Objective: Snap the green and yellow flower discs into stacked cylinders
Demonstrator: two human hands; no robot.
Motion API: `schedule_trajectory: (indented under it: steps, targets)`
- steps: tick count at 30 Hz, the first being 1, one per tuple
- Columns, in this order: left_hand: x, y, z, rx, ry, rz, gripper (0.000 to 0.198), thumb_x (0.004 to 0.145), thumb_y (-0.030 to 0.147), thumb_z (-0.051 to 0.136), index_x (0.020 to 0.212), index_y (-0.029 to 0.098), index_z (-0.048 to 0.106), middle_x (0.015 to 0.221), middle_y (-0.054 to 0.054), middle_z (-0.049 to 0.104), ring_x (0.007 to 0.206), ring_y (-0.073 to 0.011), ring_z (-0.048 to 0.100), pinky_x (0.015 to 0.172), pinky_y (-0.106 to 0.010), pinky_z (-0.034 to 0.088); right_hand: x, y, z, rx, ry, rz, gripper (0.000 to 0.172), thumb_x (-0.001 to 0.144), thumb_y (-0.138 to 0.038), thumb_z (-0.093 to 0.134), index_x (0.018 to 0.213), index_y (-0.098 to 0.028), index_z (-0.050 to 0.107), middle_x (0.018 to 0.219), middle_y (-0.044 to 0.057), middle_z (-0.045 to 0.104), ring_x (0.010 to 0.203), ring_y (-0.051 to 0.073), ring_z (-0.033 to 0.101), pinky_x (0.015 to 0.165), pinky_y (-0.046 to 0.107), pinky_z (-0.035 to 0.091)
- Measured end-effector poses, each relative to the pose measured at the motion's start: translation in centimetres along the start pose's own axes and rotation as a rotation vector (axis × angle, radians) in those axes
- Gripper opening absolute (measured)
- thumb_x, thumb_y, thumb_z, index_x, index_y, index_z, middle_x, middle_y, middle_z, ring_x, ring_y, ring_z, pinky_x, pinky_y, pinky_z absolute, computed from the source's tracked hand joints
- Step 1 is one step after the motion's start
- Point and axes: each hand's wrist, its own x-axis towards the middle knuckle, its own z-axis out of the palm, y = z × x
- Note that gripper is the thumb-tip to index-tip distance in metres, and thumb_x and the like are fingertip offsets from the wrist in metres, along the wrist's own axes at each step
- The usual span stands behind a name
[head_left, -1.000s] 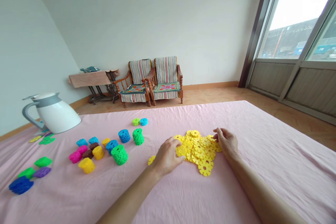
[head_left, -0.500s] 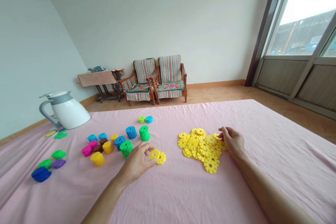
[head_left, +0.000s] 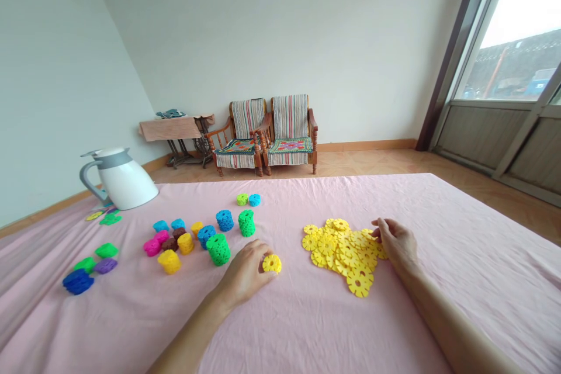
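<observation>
Between the thumb and fingers of my left hand [head_left: 248,269] is a yellow notched plastic disc [head_left: 272,263], face up just over or on the cloth; any discs beneath it are hidden. My right hand [head_left: 398,242] reaches to the right edge of a loose pile of yellow notched discs [head_left: 346,248]. Its fingertips are curled together at the pile, and what they pinch, if anything, cannot be made out. Left of my left hand stands a tall green stack of discs [head_left: 218,249], with another green stack [head_left: 246,223] behind it.
Blue [head_left: 206,237], yellow [head_left: 169,262], pink [head_left: 152,246] and dark blue [head_left: 78,282] disc stacks stand on the left of the pink tablecloth [head_left: 307,327]. A white jug [head_left: 127,181] is at the back left. Two wooden armchairs [head_left: 289,128] stand beyond the table.
Two partly overlapping yellow discs at my left hand now show as one. My right hand stays at the pile's right edge. The whole view has shifted slightly.
</observation>
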Motion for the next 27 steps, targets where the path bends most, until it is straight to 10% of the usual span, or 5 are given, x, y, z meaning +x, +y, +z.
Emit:
schedule_trajectory:
  steps: [9, 15, 27]
  targets:
    - [0.0, -0.1, 0.2, -0.032, -0.007, -0.014, 0.021, 0.061, 0.011, 0.056, 0.08, 0.019, 0.06, 0.083, 0.0, 0.057, 0.077, -0.0164, 0.053, 0.068, -0.025, 0.039, -0.4, -2.1, -0.5, 0.009, 0.074, -0.026, 0.04, 0.079, -0.047, 0.041, 0.083, -0.015, 0.066, 0.062, 0.006, 0.067, 0.054, 0.018, 0.062, 0.052, 0.026, 0.045]
    - [-0.3, -0.2, 0.3, -0.059, 0.002, 0.02, 0.027, 0.062, 0.012, 0.058, 0.087, 0.019, 0.06, 0.089, -0.002, 0.058, 0.084, -0.0182, 0.054, 0.074, -0.027, 0.04, -3.7, -5.4, -1.0, -0.175, -0.225, -0.232, 0.031, 0.08, -0.04, 0.042, 0.071, -0.019, 0.063, 0.06, 0.002, 0.066, 0.049, 0.014, 0.058, 0.046, 0.022, 0.038]
    - [0.6, -0.2, 0.1, 0.092, -0.101, 0.079, 0.011, 0.061, 0.018, 0.056, 0.073, 0.019, 0.054, 0.079, -0.002, 0.054, 0.075, -0.0173, 0.052, 0.063, -0.024, 0.036, -5.0, -2.6, -3.0, -0.31, -0.192, -0.303, 0.032, 0.082, -0.041, 0.039, 0.071, -0.021, 0.061, 0.063, 0.003, 0.068, 0.059, 0.018, 0.061, 0.054, 0.025, 0.04]
